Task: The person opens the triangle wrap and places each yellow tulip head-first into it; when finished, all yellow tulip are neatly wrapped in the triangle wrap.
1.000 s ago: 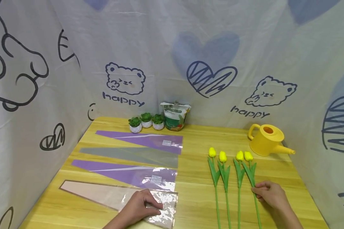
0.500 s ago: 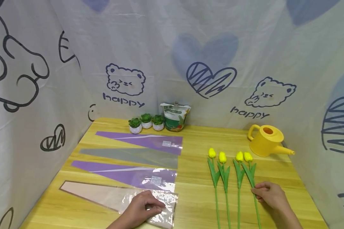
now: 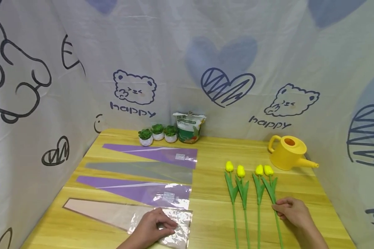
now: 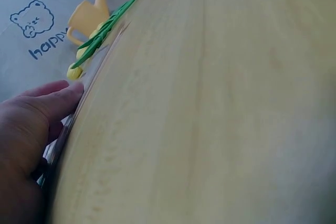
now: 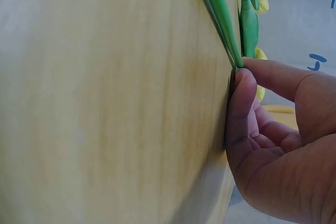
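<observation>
My left hand rests on the clear end of a pale pink tapered flower sleeve. Its fingers are loosely bent, and a gap shows between thumb and index finger. In the right wrist view, my right hand pinches a green stem between thumb and index finger. That stem belongs to the rightmost yellow tulip, which lies on the table. To its left lie a second tulip, a third tulip and one more tulip, roughly side by side with the flower heads pointing away from me.
Beyond the pink sleeve lie a purple sleeve, a grey sleeve and another purple sleeve. Small potted succulents and a clipped bag stand at the back. A yellow watering can stands back right, near the curtain.
Both hands stay nearly still, the right on the same tulip stem and the left on the pink sleeve. The whole view shifts very slightly.
</observation>
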`<state>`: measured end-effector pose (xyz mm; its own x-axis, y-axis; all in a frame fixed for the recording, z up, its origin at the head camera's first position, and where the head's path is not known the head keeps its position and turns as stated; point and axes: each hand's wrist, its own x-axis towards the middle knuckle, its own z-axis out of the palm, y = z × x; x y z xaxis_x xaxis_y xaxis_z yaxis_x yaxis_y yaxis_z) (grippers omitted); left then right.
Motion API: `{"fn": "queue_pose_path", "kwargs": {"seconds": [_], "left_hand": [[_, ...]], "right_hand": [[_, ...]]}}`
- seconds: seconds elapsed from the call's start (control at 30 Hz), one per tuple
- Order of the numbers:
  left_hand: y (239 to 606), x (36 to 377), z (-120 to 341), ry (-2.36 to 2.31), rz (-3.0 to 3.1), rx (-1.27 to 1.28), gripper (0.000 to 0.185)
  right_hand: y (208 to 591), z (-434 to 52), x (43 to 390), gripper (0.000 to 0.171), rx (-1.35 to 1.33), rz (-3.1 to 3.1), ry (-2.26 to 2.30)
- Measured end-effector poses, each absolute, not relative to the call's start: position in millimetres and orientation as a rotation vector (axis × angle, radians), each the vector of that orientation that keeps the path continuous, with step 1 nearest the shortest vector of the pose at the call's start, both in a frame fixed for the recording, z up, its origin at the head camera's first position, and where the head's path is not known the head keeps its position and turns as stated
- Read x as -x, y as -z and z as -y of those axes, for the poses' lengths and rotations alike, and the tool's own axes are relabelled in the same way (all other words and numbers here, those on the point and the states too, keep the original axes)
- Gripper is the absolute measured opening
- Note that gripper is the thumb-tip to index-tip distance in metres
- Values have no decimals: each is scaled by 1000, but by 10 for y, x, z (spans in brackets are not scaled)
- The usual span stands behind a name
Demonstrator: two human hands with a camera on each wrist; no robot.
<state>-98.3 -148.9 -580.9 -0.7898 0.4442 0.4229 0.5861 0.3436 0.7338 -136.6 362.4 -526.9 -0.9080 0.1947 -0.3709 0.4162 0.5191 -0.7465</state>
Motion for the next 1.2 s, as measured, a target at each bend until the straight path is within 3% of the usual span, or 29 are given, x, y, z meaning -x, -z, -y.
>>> {"fn": "queue_pose_path", "kwargs": {"seconds": [0.17, 0.53, 0.83, 1.2], "left_hand": [[5806, 995, 1480, 1386, 2379, 1012, 21], [5782, 1005, 1475, 1224, 2383, 1139, 44], [5775, 974, 1462, 1323, 2368, 1054, 24], [5811, 1005, 1474, 1212, 2335, 1120, 34]], "right_hand": [[5266, -3611, 1379, 34, -518, -2517, 1324], [5254, -3611, 1375, 34, -507, -2517, 1325], [5253, -3621, 1390, 34, -494, -2519, 1299], [5284, -3624, 1393, 34, -529, -2499, 1335]]}}
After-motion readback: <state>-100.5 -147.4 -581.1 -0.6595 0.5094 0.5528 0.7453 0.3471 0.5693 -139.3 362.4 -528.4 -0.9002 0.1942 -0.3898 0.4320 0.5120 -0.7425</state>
